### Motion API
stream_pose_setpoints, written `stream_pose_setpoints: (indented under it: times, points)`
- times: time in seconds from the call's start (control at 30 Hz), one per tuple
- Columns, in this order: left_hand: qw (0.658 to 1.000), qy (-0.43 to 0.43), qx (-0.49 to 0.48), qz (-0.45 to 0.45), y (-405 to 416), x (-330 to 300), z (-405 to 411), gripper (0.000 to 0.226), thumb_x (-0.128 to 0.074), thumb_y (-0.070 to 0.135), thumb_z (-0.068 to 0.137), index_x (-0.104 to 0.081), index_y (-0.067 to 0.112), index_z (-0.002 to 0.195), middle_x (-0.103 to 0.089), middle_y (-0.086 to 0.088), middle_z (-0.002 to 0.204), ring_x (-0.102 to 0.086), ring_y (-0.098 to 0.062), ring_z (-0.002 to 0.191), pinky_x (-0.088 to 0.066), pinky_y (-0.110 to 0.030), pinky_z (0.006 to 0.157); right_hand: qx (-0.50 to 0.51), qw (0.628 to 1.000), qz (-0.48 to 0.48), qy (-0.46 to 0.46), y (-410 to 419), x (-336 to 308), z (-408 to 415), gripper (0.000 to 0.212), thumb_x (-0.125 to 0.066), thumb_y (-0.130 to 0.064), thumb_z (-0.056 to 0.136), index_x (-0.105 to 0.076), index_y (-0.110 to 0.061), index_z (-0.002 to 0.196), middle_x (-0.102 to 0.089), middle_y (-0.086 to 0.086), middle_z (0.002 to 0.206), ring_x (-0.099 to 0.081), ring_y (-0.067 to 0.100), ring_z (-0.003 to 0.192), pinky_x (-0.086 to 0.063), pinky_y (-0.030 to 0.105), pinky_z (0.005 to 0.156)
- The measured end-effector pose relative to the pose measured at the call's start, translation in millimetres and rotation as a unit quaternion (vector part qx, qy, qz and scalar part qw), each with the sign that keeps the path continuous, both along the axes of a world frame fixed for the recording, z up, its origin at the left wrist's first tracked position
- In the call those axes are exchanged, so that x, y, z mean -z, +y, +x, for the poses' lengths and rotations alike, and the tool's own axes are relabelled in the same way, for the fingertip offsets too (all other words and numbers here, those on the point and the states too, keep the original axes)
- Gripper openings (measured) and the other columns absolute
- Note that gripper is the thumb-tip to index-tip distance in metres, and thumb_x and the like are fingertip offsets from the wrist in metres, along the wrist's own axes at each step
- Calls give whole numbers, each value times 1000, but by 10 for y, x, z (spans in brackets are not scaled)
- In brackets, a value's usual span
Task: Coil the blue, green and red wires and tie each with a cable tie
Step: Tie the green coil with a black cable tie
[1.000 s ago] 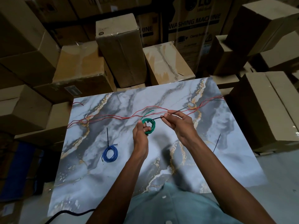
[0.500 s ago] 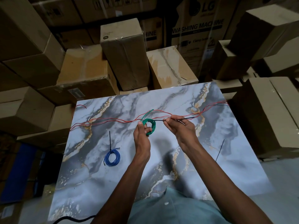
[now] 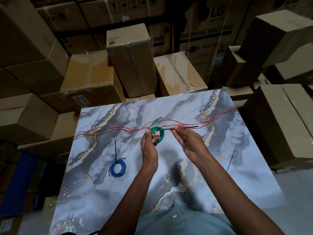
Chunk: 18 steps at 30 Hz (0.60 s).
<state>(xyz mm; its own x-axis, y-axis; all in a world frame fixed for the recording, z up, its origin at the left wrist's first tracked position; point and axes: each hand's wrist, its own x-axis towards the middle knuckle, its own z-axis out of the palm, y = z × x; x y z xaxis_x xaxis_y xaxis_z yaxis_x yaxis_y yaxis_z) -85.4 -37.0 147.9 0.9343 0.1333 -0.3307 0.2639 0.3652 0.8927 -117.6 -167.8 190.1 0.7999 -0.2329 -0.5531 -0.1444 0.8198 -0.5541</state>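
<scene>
Head view: the left hand (image 3: 149,146) pinches the green coil (image 3: 158,134) above the marble table (image 3: 254,175), while the right hand (image 3: 188,141) grips a black tie (image 3: 184,128) between thumb and fingers, its tip meeting the coil. A second ago the tie stood off to the right of the coil, angled up and away; now it lies level and its near end has closed on the loops, so the threading of the green bundle appears to be under way. Whether the tip has passed through the coil cannot be told at this size. The hands have drawn closer together over the same stretch of table.

The blue coil (image 3: 117,168) lies on the table to the left, well apart from the hands, already tied, the tail of its black tie pointing up. The red wire (image 3: 118,128) stretches uncoiled across the far part of the table from edge to edge, passing just behind the green coil. A spare tie (image 3: 230,160) lies near the right edge, where it was before. By this reckoning, one wire is finished, one is being tied and one remains untouched.
</scene>
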Motion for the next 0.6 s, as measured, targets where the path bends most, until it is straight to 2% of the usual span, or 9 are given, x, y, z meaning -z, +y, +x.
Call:
stream_pose_setpoints:
  times: [0.13, 0.37, 0.5, 0.6]
  points:
    - [1000, 3, 12, 6, -28, -34, -6, 32, -39, 32, 108, -53, 14, 85, -50, 13, 56, -49, -11, 63, -37, -33, 86, -22, 998, -61, 0, 15, -60, -29, 14, -75, 1, 88, -71, -3, 100, -76, 9, 91, -77, 26, 90, -62, 25, 73]
    - [1000, 13, 16, -9, 5, -13, 44, 35, -37, 32, 108, -51, 14, 82, -42, 12, 53, -47, -11, 62, -34, -35, 84, -33, 995, -70, -56, 25, -103, -38, 16, -66, 12, 89, -71, 3, 102, -76, 15, 92, -75, 23, 85, -61, 24, 79]
    - [1000, 16, 12, -12, 18, -20, 66, 33, -38, 31, 108, -51, 14, 83, -44, 13, 53, -45, -10, 61, -33, -34, 82, -50, 986, -143, -65, 40, -54, -82, 17, -68, 10, 88, -75, -2, 98, -77, 14, 93, -74, 25, 90, -59, 25, 81]
    - [1000, 12, 14, -4, 29, -44, 62, 34, -37, 32, 108, -51, 14, 82, -45, 14, 51, -44, -6, 56, -32, -32, 75, -57, 978, -186, -78, 39, -26, -103, 17, -70, 9, 88, -77, -5, 95, -77, 15, 95, -73, 27, 95, -58, 28, 84]
